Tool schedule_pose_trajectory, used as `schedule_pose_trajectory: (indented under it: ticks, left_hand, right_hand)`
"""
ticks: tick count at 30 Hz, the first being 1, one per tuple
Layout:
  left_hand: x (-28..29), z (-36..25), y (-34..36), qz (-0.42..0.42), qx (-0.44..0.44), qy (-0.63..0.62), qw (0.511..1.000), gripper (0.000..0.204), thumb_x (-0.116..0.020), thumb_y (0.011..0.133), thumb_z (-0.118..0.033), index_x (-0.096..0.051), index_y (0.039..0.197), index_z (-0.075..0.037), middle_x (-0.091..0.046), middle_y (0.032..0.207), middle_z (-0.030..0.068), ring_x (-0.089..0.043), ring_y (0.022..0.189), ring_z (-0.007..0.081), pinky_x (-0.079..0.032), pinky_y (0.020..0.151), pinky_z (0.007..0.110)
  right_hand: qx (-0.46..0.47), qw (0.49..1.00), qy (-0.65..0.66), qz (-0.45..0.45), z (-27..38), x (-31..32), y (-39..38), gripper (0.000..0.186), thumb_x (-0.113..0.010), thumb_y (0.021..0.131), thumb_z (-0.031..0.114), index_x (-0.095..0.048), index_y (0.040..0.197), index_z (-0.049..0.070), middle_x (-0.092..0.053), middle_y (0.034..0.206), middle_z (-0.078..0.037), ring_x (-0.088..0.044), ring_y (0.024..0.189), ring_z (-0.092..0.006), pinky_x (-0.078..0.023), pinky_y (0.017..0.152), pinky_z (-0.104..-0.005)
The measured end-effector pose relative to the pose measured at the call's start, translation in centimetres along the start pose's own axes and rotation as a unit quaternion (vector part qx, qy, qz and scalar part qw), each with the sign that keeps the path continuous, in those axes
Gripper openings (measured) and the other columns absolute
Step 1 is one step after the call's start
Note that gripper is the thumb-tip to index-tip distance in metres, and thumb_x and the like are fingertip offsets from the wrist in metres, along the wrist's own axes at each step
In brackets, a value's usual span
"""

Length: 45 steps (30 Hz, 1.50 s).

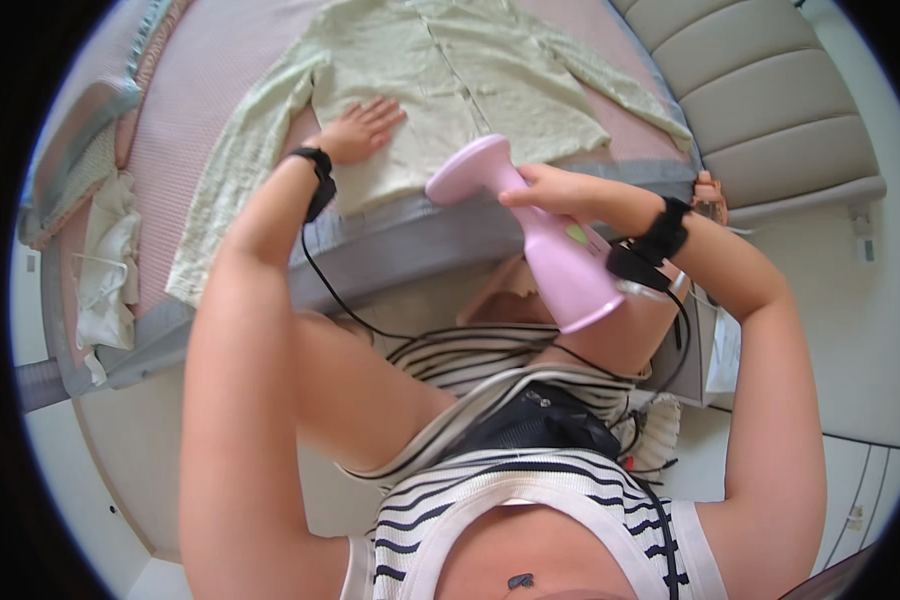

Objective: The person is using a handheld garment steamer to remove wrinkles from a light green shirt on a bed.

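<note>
A pale green button-front shirt point(450, 75) lies spread over the bed, its sleeves reaching out to both sides. Flat on the lower left part of it rests my left hand point(362, 130), fingers stretched out. My right hand point(555, 193) is wrapped round the neck of a pink handheld garment steamer point(568, 262). The steamer's wide head point(470, 168) points up and left, over the shirt's bottom hem; whether it touches the cloth I cannot tell. Its body hangs down in front of the bed's edge, above my thigh.
The bed point(200, 110) has a pink cover and grey border. A padded beige headboard point(760, 90) stands at the right, with a peach-coloured bottle point(708, 195) beside it. White cloth point(110, 260) lies at the far left. Black cables point(355, 318) run from my wrist bands across my lap.
</note>
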State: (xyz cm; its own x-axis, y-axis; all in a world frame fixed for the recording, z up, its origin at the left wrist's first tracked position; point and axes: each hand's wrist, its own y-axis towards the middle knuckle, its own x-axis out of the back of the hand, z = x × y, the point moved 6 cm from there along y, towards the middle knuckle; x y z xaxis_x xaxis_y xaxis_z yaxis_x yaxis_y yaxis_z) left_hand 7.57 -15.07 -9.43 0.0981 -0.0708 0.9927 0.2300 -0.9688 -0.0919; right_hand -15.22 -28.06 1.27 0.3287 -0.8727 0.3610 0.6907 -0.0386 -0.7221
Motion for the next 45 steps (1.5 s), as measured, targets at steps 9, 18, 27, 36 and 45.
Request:
schedule_pose_trajectory:
  ticks: [9,18,27,36,45]
  left_hand:
    - [2.3,-3.5,1.7,-0.079,-0.039,0.043,0.995,0.049,-0.042,0.087,-0.028,-0.027,0.133,-0.021,-0.017,0.142,0.0068,-0.01,0.132,0.0241,-0.008,0.107,0.045]
    - [4.3,-9.8,6.0,-0.115,-0.126,0.046,0.984,0.052,-0.035,0.091,-0.036,-0.018,0.137,-0.02,-0.016,0.142,0.0057,-0.009,0.132,0.0233,-0.008,0.107,0.043]
    - [3.2,-9.1,7.3,-0.11,-0.122,0.045,0.985,0.049,-0.033,0.09,-0.036,-0.022,0.136,-0.02,-0.02,0.141,0.0063,-0.01,0.132,0.0243,-0.01,0.106,0.044]
    - [1.5,-10.2,10.0,-0.025,-0.048,0.02,0.998,0.055,-0.023,0.09,-0.048,-0.008,0.138,-0.027,-0.002,0.144,0.0055,0.0,0.133,0.0279,-0.002,0.101,0.058]
    - [2.1,-15.4,18.3,-0.039,-0.004,-0.03,0.999,0.056,-0.024,0.089,-0.05,-0.013,0.137,-0.025,-0.008,0.144,0.0095,-0.003,0.131,0.0346,-0.004,0.096,0.065]
  right_hand:
    - [0.301,0.893,0.214,-0.256,7.7,10.4,-10.1,0.04,-0.057,0.082,0.02,-0.042,0.111,-0.003,-0.057,0.081,-0.009,-0.056,0.071,-0.0129,-0.046,0.062,-0.0251]
    - [0.485,0.688,0.164,-0.515,5.2,17.4,-18.2,0.032,-0.054,0.086,0.022,-0.044,0.106,-0.001,-0.058,0.086,-0.009,-0.057,0.077,-0.0138,-0.046,0.07,-0.0239]
    - [0.468,0.632,0.114,-0.607,0.7,18.3,-19.9,0.047,-0.055,0.084,0.016,-0.026,0.115,-0.005,-0.057,0.084,-0.012,-0.056,0.076,-0.0148,-0.046,0.068,-0.0249]
    - [0.472,0.625,0.165,-0.599,0.9,17.1,-18.2,0.058,-0.058,0.081,0.017,-0.017,0.115,-0.006,-0.057,0.081,-0.015,-0.056,0.073,-0.0155,-0.046,0.068,-0.0259]
    - [0.471,0.602,0.237,-0.6,-0.1,17.5,-19.0,0.059,-0.06,0.079,0.016,-0.018,0.115,-0.005,-0.057,0.079,-0.016,-0.056,0.071,-0.0155,-0.046,0.066,-0.0256]
